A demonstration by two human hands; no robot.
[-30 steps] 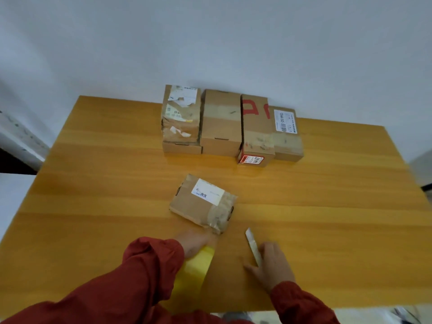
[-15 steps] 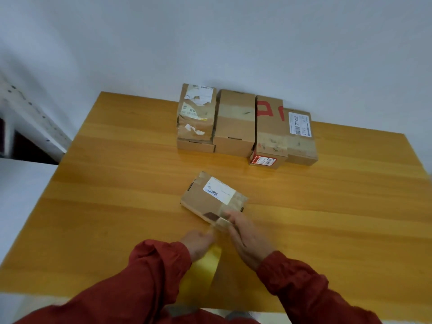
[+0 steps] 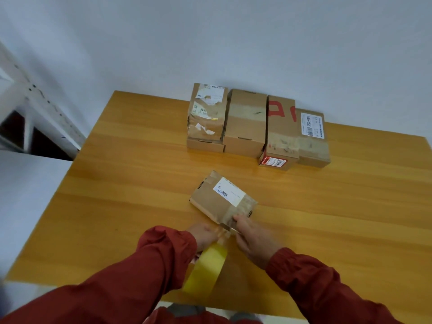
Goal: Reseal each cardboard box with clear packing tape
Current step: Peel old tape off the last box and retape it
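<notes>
A small flat cardboard box [image 3: 219,202] with a white label lies skewed in the middle of the wooden table [image 3: 121,183]. My left hand [image 3: 202,236] grips a yellowish roll of packing tape [image 3: 208,267] just in front of the box's near corner. A strip of tape runs from the roll up onto that corner. My right hand [image 3: 253,240] is at the same corner, fingers curled round a thin pale cutter [image 3: 232,229] that touches the tape between roll and box.
Several more cardboard boxes [image 3: 245,122] stand side by side at the table's far edge against the white wall. The leftmost one is a stack of two [image 3: 207,127]. A white frame [image 3: 28,101] stands off the table's left side.
My right hand took the cutter from the table on the right and brought it to the box's near corner. The left hand stayed there with the roll. The camera has swung left.
</notes>
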